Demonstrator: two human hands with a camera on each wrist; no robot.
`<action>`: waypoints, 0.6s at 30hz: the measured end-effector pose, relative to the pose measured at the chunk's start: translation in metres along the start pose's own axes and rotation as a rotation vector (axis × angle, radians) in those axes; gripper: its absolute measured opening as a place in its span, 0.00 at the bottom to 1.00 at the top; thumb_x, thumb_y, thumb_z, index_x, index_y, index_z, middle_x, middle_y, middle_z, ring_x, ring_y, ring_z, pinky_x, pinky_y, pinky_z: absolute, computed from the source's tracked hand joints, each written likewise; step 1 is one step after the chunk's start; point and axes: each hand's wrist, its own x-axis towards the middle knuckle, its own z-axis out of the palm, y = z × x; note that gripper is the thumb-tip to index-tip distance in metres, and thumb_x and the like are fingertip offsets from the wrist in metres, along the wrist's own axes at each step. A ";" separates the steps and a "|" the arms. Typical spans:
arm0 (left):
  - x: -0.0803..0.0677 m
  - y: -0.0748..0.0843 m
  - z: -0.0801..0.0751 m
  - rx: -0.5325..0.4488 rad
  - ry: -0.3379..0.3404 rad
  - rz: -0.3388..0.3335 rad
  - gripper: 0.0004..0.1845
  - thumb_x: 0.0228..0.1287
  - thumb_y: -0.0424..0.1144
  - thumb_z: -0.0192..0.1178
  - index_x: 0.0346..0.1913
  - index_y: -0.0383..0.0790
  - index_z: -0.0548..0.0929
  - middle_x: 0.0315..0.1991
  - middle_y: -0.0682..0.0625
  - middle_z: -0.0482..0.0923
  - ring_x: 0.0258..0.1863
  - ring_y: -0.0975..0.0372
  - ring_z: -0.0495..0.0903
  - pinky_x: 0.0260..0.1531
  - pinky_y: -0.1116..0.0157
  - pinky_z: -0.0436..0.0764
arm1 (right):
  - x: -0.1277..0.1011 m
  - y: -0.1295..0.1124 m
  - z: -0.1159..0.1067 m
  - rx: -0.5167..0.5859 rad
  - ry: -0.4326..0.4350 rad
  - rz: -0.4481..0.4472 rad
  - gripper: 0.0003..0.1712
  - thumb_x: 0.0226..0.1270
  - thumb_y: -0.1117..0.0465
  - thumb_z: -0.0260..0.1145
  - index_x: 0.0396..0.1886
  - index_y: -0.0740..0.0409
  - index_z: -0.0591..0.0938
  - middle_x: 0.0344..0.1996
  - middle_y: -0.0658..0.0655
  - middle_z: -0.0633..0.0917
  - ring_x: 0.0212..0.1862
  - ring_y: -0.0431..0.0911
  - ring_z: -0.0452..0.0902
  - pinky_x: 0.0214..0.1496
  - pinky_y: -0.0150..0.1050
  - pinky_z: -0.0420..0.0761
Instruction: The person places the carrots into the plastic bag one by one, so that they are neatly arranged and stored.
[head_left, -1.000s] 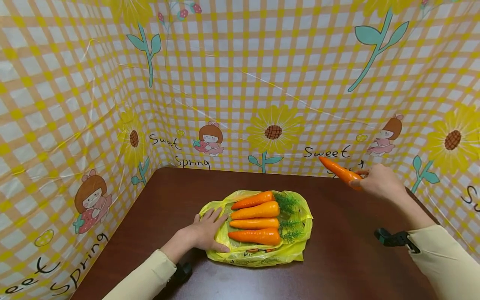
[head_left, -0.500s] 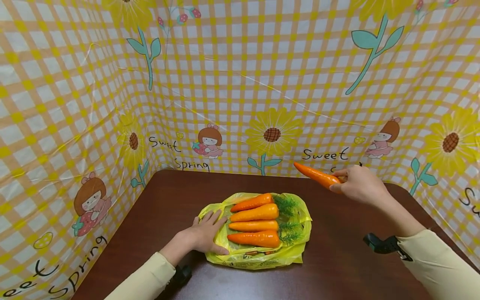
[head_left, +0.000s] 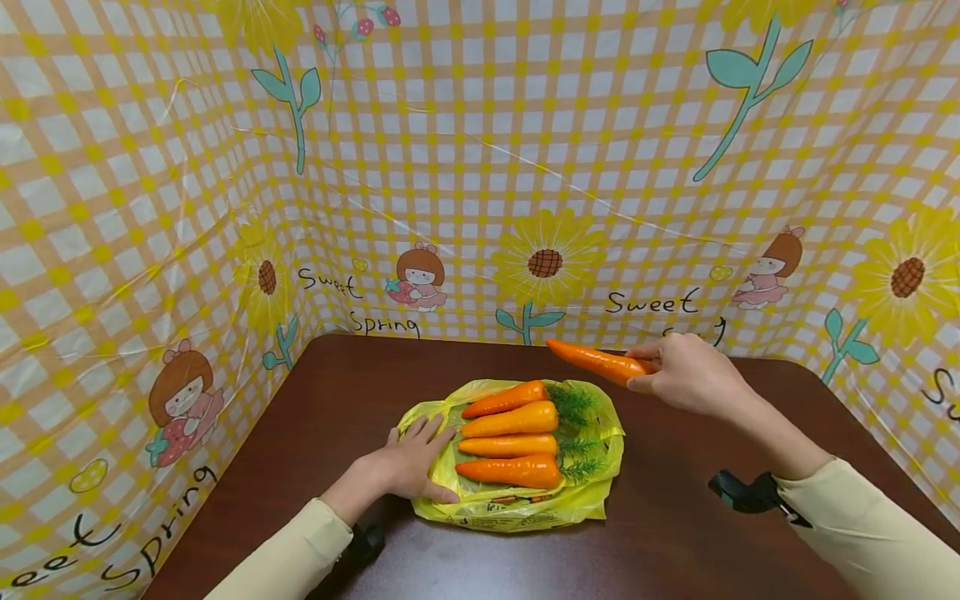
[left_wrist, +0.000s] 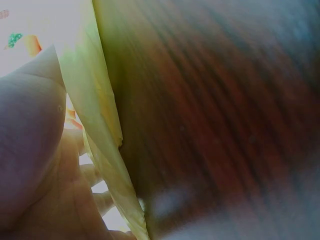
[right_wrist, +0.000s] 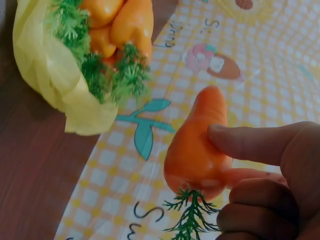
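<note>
Both arms wear long pale cream sleeves [head_left: 870, 525] ending at the wrist, hands bare. A small black device, probably the wrist camera mount [head_left: 738, 493], sits at the right cuff; another dark one [head_left: 365, 543] shows at six o'clock of the left wrist.

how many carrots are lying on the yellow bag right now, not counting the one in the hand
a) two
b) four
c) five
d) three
b: four carrots lie side by side on the yellow bag, while the right hand holds a fifth carrot in the air, apart from them, and the left hand rests flat on the bag's left edge.
</note>
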 end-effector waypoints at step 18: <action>0.001 0.001 0.002 0.011 0.012 0.005 0.56 0.58 0.72 0.62 0.82 0.49 0.53 0.83 0.44 0.40 0.81 0.44 0.44 0.70 0.33 0.53 | 0.004 -0.047 0.025 -0.071 -0.061 -0.139 0.24 0.62 0.54 0.74 0.57 0.58 0.86 0.24 0.47 0.85 0.16 0.40 0.69 0.19 0.35 0.66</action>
